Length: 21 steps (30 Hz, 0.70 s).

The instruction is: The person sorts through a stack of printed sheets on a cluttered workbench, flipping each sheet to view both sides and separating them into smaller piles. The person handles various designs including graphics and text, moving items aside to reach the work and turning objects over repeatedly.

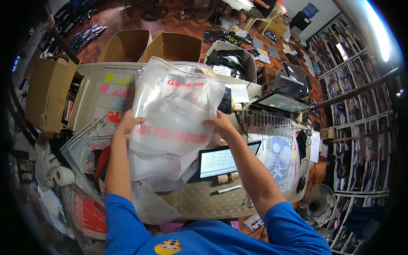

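Between my two hands is a stack of translucent plastic film sheets (172, 108) printed with red lettering, held above the table (197, 204). My left hand (128, 122) grips the stack's left edge, thumb on top. At the right edge my right hand (220, 123) pinches it the same way. The lower sheets fan out and droop toward the table's front edge. Just right of the stack, partly behind my right forearm, a tablet (220, 161) leans on small wooden blocks (222, 178) and shows a table on its screen. A marker pen (225, 190) lies in front of it.
Printed films (91, 153) and a tape roll (63, 175) lie at left, beside a cardboard box (51, 95). Open boxes (173, 46) line the far edge. A laptop (283, 102), a mouse (301, 184) and a large printed film (277, 156) are at right. A person (263, 8) sits beyond.
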Tool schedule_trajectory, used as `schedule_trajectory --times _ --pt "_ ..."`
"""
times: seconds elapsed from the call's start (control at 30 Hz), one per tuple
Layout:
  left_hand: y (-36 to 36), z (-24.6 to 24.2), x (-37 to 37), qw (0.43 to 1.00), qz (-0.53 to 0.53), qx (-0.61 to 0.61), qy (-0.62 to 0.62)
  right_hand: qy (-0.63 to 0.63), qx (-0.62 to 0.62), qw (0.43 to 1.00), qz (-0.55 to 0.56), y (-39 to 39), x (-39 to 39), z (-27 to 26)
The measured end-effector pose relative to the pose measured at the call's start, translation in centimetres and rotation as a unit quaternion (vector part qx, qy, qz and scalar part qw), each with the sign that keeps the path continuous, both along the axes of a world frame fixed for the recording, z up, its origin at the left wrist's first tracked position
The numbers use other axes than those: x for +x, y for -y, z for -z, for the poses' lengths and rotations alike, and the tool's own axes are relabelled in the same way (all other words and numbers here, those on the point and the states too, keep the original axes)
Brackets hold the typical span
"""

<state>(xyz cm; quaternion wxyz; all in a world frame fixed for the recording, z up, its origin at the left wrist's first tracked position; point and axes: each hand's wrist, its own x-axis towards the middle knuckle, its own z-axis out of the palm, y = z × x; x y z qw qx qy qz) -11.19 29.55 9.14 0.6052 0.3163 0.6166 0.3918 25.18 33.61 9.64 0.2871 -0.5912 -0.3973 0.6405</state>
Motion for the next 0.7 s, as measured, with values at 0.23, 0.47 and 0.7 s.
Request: schedule_trajectory --times 0.23,0.47,0.7 --pt "0.6 -8.1 -6.2 0.999 -0.03 -0.016 0.025 -0.041 0.013 0.999 -0.006 -0.7 -5.7 -4.7" --pt "7.8 -5.3 -15.2 0.994 -0.035 -0.099 -0.015 -0.226 -0.148 0.96 -0.07 1.1 -12.7 -6.2" --pt "13.5 -2.4 -13.7 0.994 -0.091 -0.028 -0.057 0.062 -0.021 0.97 -0.236 2.9 -17.1 -6.7"
